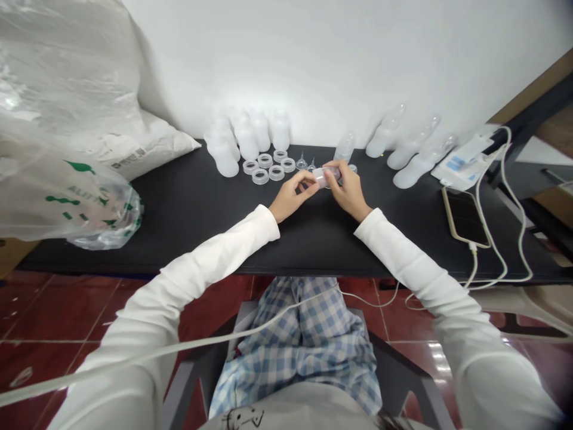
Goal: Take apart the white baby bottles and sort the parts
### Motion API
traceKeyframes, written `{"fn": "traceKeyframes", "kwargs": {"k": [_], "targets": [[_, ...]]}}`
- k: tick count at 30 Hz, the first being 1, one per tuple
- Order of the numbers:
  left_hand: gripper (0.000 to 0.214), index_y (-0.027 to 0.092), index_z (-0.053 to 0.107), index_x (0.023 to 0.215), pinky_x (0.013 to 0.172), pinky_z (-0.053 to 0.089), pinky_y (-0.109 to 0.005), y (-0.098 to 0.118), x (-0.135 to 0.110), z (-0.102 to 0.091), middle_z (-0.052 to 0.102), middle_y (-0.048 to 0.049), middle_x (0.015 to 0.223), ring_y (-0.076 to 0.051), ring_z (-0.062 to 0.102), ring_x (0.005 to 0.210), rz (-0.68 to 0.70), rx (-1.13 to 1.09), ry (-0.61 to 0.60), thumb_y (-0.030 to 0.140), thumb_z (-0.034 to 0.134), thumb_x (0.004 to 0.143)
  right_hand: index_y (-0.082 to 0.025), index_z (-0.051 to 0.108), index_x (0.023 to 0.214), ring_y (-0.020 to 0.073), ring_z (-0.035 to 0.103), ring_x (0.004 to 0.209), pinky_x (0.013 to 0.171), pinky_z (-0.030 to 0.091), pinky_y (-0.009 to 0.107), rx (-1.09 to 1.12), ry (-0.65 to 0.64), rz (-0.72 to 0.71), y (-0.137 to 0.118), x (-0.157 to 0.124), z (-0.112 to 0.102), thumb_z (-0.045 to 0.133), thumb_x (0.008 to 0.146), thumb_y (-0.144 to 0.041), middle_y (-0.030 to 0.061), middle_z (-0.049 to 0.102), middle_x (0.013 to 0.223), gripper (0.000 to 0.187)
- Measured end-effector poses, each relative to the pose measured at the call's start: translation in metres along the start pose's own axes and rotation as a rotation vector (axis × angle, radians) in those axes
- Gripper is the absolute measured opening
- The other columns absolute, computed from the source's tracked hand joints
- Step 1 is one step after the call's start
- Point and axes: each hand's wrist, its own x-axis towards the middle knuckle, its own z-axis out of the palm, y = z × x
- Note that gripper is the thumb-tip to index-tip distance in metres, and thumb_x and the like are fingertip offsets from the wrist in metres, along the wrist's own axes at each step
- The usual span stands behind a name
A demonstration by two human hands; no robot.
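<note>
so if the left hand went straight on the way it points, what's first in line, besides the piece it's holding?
Likely the right hand: its fingers are just past the translucent piece that the left hand also grips. Exact depth is unclear.

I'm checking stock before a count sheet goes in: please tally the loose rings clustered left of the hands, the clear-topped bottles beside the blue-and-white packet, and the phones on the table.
Loose rings: 6
Clear-topped bottles: 3
Phone: 1
Total: 10
</note>
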Motion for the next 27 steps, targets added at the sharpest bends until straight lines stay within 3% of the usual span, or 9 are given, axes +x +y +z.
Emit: {"fn": "traceKeyframes", "kwargs": {"k": [4,8,11,15,20,23,27], "targets": [[0.023,0.018,0.068,0.086,0.079,0.043,-0.027,-0.001,-0.002,0.004,0.069,-0.0021,0.089,-0.014,0.061,0.084,-0.071,-0.041,-0.032,0.038,0.079,0.085,-0.022,0.063,0.090,0.0162,0.054,0.067,0.074,0.054,0.035,0.049,0.042,0.140,0.002,-0.002,0.004,0.039,0.098,-0.076,0.0004,0.058,0.073,0.060],[0.019,0.018,0.060,0.076,0.073,0.043,-0.026,-0.001,0.000,0.000,0.061,0.0008,0.077,-0.012,0.055,0.074,-0.206,-0.192,-0.041,0.024,0.073,0.088,-0.022,0.062,0.090,0.0165,0.051,0.064,0.069,0.053,0.034,0.032,-0.028,0.144,0.006,-0.002,0.009,0.044,0.094,-0.079,-0.0001,0.057,0.072,0.060],[0.021,0.019,0.054,0.072,0.069,0.041,-0.025,0.001,0.001,-0.004,0.053,0.0022,0.072,-0.011,0.049,0.070,-0.212,-0.228,0.012,0.013,0.066,0.087,-0.021,0.063,0.103,0.0196,0.058,0.072,0.074,0.056,0.038,-0.004,-0.084,0.081,0.008,-0.002,0.011,0.045,0.097,-0.075,0.0047,0.066,0.086,0.057],[0.023,0.019,0.049,0.068,0.065,0.038,-0.026,0.002,0.003,-0.006,0.050,0.0014,0.070,-0.013,0.047,0.067,-0.247,-0.265,0.102,0.005,0.058,0.083,-0.019,0.062,0.125,0.0279,0.067,0.105,0.094,0.057,0.046,-0.057,-0.173,-0.157,0.008,0.001,0.008,0.051,0.100,-0.062,0.0140,0.070,0.115,0.051],[0.028,0.019,0.042,0.064,0.062,0.036,-0.026,0.000,0.007,-0.009,0.046,0.0016,0.067,-0.012,0.047,0.064,-0.328,-0.335,0.116,0.004,0.055,0.084,-0.024,0.068,0.121,0.0293,0.059,0.134,0.111,0.050,0.055,-0.166,-0.281,-0.387,0.004,0.005,-0.001,0.038,0.108,-0.033,0.0138,0.067,0.136,0.034],[0.030,0.019,0.043,0.063,0.060,0.036,-0.025,-0.004,0.008,-0.010,0.046,0.0017,0.065,-0.011,0.045,0.062,-0.338,-0.365,0.102,0.008,0.058,0.086,-0.025,0.069,0.118,0.0282,0.056,0.140,0.112,0.050,0.054,-0.181,-0.324,-0.420,0.000,0.004,-0.004,0.034,0.107,-0.026,0.0122,0.066,0.140,0.037],[0.028,0.020,0.050,0.068,0.058,0.038,-0.024,-0.012,0.008,-0.008,0.050,0.0010,0.067,-0.011,0.047,0.063,-0.303,-0.330,0.143,0.025,0.067,0.090,-0.023,0.065,0.121,0.0311,0.060,0.133,0.110,0.050,0.055,-0.138,-0.318,-0.362,-0.005,0.002,-0.005,0.044,0.104,-0.036,0.0149,0.065,0.140,0.030]]}}
